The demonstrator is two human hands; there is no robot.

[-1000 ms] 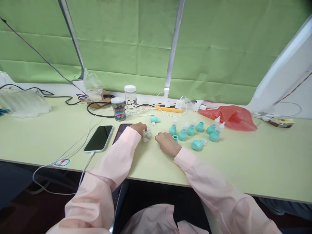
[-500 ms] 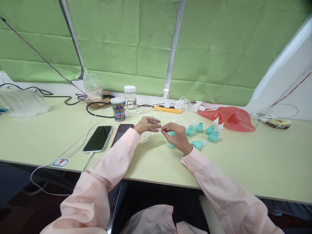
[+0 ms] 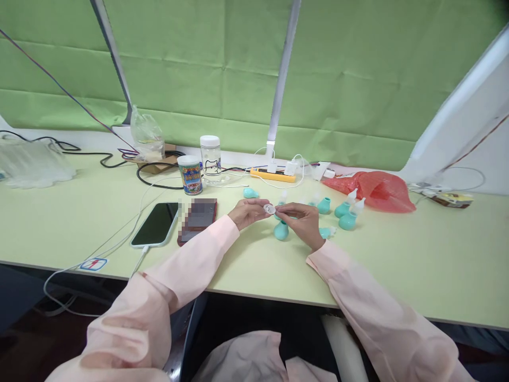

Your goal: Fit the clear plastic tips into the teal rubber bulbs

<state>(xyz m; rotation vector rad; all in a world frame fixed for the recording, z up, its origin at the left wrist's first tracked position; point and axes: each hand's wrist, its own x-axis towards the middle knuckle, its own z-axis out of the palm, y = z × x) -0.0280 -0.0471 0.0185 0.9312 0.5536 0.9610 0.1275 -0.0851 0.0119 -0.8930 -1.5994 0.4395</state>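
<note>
Between my hands, above the table, is a small clear plastic piece (image 3: 269, 209). The closed fingers of my left hand (image 3: 250, 213) grip it from the left. My right hand (image 3: 303, 222) pinches its right side. Just below my right fingers a teal bulb (image 3: 281, 230) stands on the table. Another teal bulb (image 3: 250, 193) lies behind my left hand. Right of my right hand are an open-necked teal bulb (image 3: 324, 205) and two teal bulbs with clear tips (image 3: 348, 220) (image 3: 342, 209). One more bulb (image 3: 325, 232) lies partly hidden by my right wrist.
Two phones (image 3: 156, 225) (image 3: 199, 220) lie left of my left forearm, one with a white cable. Behind stand a printed can (image 3: 190, 175), a clear jar (image 3: 210, 159) and a yellow power strip (image 3: 272, 175). A red plastic bag (image 3: 382, 192) lies at the right.
The white pieces under my left hand no longer show, and a clear piece is now visible between both hands. My right hand has moved slightly right. The teal bulb behind my left hand shows more fully.
</note>
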